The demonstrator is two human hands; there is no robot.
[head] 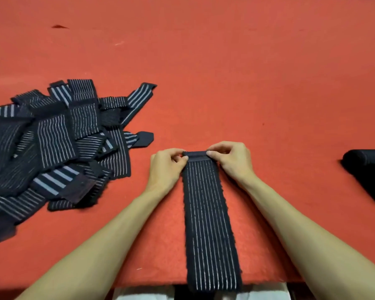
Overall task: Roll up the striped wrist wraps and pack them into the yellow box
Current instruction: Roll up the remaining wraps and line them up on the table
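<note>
A dark wrist wrap with thin white stripes (210,230) lies flat on the red table, running from the table's near edge away from me. Its far end is folded over into a small first roll (197,156). My left hand (167,167) pinches the left end of that roll. My right hand (232,159) pinches the right end. A loose pile of several more striped wraps (52,144) lies at the left. No yellow box is in view.
The red felt table top (225,72) stretches far back and to the right. A dark object (370,172) sits at the right edge, partly cut off. The wrap's near end hangs over the table's front edge (139,282).
</note>
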